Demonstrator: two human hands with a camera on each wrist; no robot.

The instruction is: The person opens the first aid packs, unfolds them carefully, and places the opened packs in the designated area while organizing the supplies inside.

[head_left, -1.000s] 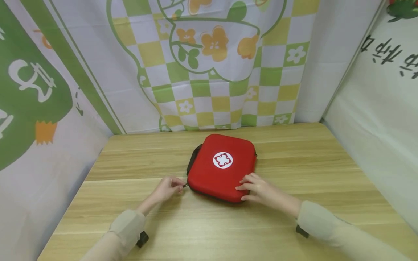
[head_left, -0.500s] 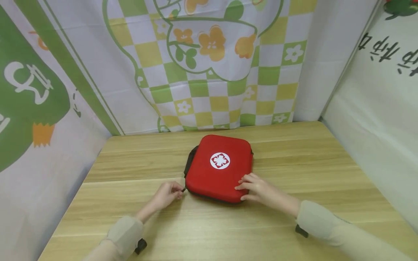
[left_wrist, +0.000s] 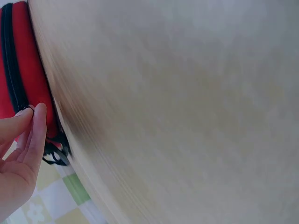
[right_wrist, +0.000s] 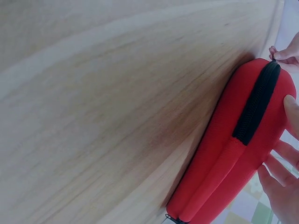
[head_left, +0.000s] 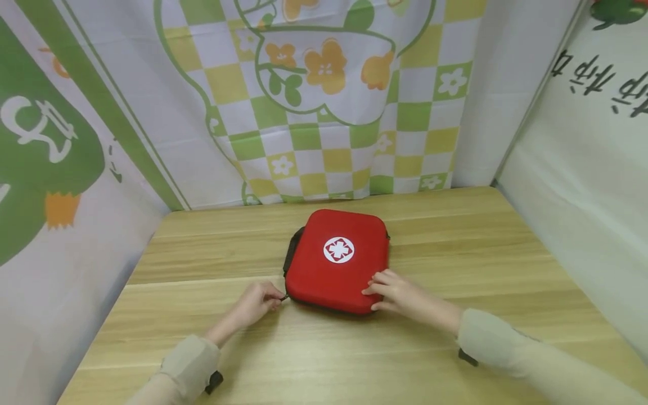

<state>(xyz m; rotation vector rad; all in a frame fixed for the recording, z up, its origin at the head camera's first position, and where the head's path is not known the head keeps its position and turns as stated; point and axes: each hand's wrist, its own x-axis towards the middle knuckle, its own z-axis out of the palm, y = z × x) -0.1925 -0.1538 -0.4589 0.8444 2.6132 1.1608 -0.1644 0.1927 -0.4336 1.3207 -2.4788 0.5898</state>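
A red first-aid case (head_left: 336,270) with a white round emblem (head_left: 338,250) lies flat on the wooden table. At its near left corner my left hand (head_left: 258,304) pinches a small zipper pull (head_left: 284,297) between thumb and fingers. The left wrist view shows that pinch beside the black zipper band (left_wrist: 13,60). My right hand (head_left: 397,295) rests on the near right corner, fingers spread loosely over the lid. In the right wrist view its thumb (right_wrist: 292,114) touches the red side. A second zipper pull (right_wrist: 171,217) hangs at the case's other end.
A black carry handle (head_left: 292,253) is on the case's left side. The wooden table (head_left: 324,360) meets a hanging checked cloth (head_left: 324,146) at the back. Printed cloth walls stand left and right.
My left hand has shifted slightly toward me, still pinching the zipper pull at the corner. The right hand stays on the case. The head view has turned slightly.
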